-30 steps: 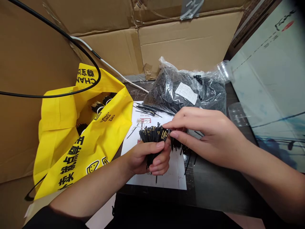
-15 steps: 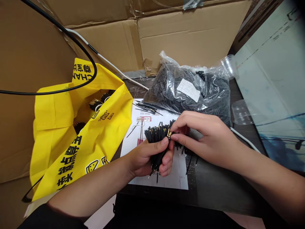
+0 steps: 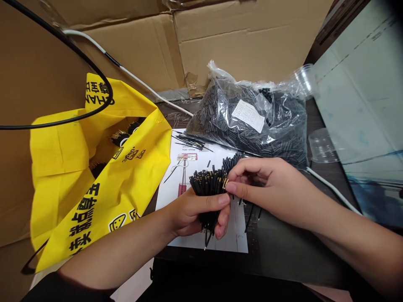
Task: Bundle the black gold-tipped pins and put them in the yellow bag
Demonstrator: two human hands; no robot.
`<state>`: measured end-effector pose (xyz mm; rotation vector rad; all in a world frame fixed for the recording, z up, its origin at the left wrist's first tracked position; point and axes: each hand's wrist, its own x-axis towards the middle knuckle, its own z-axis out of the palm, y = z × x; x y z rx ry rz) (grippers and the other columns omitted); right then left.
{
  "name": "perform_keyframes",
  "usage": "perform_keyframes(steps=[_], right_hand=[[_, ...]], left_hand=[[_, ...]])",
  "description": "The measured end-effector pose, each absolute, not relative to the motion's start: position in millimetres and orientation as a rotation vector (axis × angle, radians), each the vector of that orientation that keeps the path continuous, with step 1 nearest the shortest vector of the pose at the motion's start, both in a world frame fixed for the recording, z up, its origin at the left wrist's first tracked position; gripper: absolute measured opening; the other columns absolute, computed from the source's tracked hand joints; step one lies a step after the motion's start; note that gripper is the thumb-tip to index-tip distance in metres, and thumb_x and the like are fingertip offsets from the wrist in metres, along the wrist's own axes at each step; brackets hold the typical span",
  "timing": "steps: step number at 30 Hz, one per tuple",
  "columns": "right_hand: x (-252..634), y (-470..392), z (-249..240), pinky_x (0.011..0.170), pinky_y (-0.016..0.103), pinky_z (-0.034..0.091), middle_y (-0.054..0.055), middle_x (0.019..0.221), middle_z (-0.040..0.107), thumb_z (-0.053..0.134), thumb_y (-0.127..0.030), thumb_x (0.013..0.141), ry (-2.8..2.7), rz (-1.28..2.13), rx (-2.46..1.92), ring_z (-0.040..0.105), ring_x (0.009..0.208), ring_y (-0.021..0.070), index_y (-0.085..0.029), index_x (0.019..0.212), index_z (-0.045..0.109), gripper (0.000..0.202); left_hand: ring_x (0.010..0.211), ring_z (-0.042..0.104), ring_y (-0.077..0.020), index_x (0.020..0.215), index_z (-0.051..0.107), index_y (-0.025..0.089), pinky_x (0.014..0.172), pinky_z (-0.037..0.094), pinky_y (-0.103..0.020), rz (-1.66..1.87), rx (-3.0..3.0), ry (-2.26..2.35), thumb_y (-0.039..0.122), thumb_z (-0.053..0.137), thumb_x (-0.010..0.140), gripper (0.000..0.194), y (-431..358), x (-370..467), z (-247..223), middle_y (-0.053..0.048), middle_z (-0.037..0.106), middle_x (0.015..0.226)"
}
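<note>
My left hand is wrapped round a thick upright bundle of black wires. Some tops in the bundle show gold metal ends; others look covered by black tubes. At the bundle's right edge, my right hand pinches with thumb and forefinger beside gold ends. What lies between those fingertips is too small to make out. Behind the right fingers, more black pieces are partly hidden. Below both hands lies a printed sheet of paper.
Loose black wires lie on the paper's far end. Behind stands a clear bag of short black tubes. At left, an open yellow bag holds tied wire bundles. Clear plastic cups sit at right; cardboard closes the back.
My right fingertips have shifted slightly at the bundle's right edge, and my left thumb has moved a little right. The whole view has shifted slightly. Both hands keep their grip.
</note>
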<state>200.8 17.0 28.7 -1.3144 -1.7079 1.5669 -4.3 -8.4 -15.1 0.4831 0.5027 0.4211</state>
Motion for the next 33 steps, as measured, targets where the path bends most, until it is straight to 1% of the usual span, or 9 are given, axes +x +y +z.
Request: perform_keyframes(steps=[5, 9, 13, 17, 21, 24, 26, 30, 33], right_hand=[[200.0, 16.7, 19.7, 0.054, 0.025, 0.048, 0.001, 0.069, 0.069, 0.077, -0.040, 0.083, -1.616, 1.659, -1.355, 0.062, 0.062, 0.0139, -0.020, 0.083, 0.074, 0.021], [199.2, 14.5, 19.1, 0.056, 0.026, 0.049, 0.000, 0.069, 0.068, 0.080, -0.039, 0.080, -1.593, 1.661, -1.376, 0.062, 0.064, 0.0136, -0.020, 0.082, 0.073, 0.020], [199.9, 11.8, 20.2, 0.059, 0.027, 0.050, 0.001, 0.070, 0.069, 0.077, -0.038, 0.083, -1.588, 1.656, -1.369, 0.063, 0.065, 0.0144, -0.020, 0.084, 0.073, 0.018], [203.1, 13.8, 16.7, 0.063, 0.029, 0.051, 0.002, 0.074, 0.072, 0.077, -0.041, 0.085, -1.508, 1.777, -1.339, 0.065, 0.069, 0.0159, -0.020, 0.085, 0.072, 0.021], [210.5, 21.4, 15.4, 0.060, 0.026, 0.045, -0.001, 0.069, 0.064, 0.080, -0.043, 0.084, -1.504, 1.831, -1.320, 0.057, 0.064, 0.0123, -0.019, 0.083, 0.069, 0.026], [220.9, 29.0, 24.4, 0.058, 0.026, 0.042, -0.003, 0.070, 0.059, 0.078, -0.045, 0.086, -1.585, 1.701, -1.300, 0.051, 0.064, 0.0117, -0.020, 0.083, 0.067, 0.027], [228.1, 34.4, 36.2, 0.061, 0.027, 0.042, -0.001, 0.075, 0.061, 0.076, -0.043, 0.088, -1.675, 1.526, -1.278, 0.053, 0.068, 0.0133, -0.021, 0.086, 0.067, 0.024], [229.0, 43.1, 59.6, 0.071, 0.031, 0.047, 0.002, 0.090, 0.067, 0.074, -0.034, 0.089, -1.951, 1.164, -1.207, 0.059, 0.081, 0.0172, -0.023, 0.083, 0.068, 0.014], [211.4, 44.5, 61.0, 0.079, 0.033, 0.049, 0.003, 0.103, 0.067, 0.071, -0.026, 0.090, -2.090, 1.040, -1.120, 0.062, 0.089, 0.0173, -0.022, 0.078, 0.069, 0.012]], left_hand=[[0.047, 0.057, -0.0093, 0.065, 0.064, 0.011, 0.052, 0.048, -0.020, 0.460, 0.556, 0.582, 0.047, 0.072, 0.090, 0.044, -9.8, -0.8, -16.2, -0.001, 0.057, 0.052], [0.049, 0.060, -0.0094, 0.065, 0.065, 0.010, 0.052, 0.050, -0.019, 0.507, 0.627, 0.624, 0.044, 0.075, 0.088, 0.042, -10.8, 2.3, -15.9, -0.002, 0.060, 0.056], [0.049, 0.059, -0.0091, 0.067, 0.064, 0.011, 0.050, 0.050, -0.019, 0.585, 0.669, 0.653, 0.042, 0.077, 0.087, 0.040, -12.1, 4.7, -16.1, -0.001, 0.060, 0.057], [0.047, 0.056, -0.0081, 0.068, 0.065, 0.010, 0.046, 0.047, -0.019, 0.605, 0.628, 0.674, 0.044, 0.077, 0.087, 0.041, -13.4, 4.5, -19.6, -0.001, 0.060, 0.059], [0.045, 0.051, -0.0054, 0.068, 0.063, 0.010, 0.047, 0.045, -0.018, 0.623, 0.553, 0.653, 0.045, 0.074, 0.090, 0.043, -12.6, 3.9, -21.6, 0.000, 0.057, 0.057], [0.045, 0.046, -0.0034, 0.071, 0.057, 0.012, 0.048, 0.044, -0.017, 0.641, 0.495, 0.625, 0.044, 0.077, 0.088, 0.041, -10.7, 4.3, -19.7, 0.003, 0.053, 0.057], [0.046, 0.044, -0.0029, 0.077, 0.057, 0.013, 0.048, 0.043, -0.016, 0.629, 0.465, 0.612, 0.044, 0.081, 0.084, 0.040, -9.6, 4.2, -17.9, 0.005, 0.051, 0.057], [0.049, 0.044, -0.0027, 0.093, 0.060, 0.014, 0.049, 0.042, -0.016, 0.626, 0.414, 0.586, 0.053, 0.085, 0.078, 0.048, -9.1, 2.9, -16.7, 0.005, 0.053, 0.063], [0.050, 0.045, -0.0034, 0.097, 0.061, 0.014, 0.050, 0.043, -0.017, 0.632, 0.433, 0.560, 0.056, 0.085, 0.076, 0.053, -9.0, 1.7, -18.1, 0.004, 0.055, 0.065]])
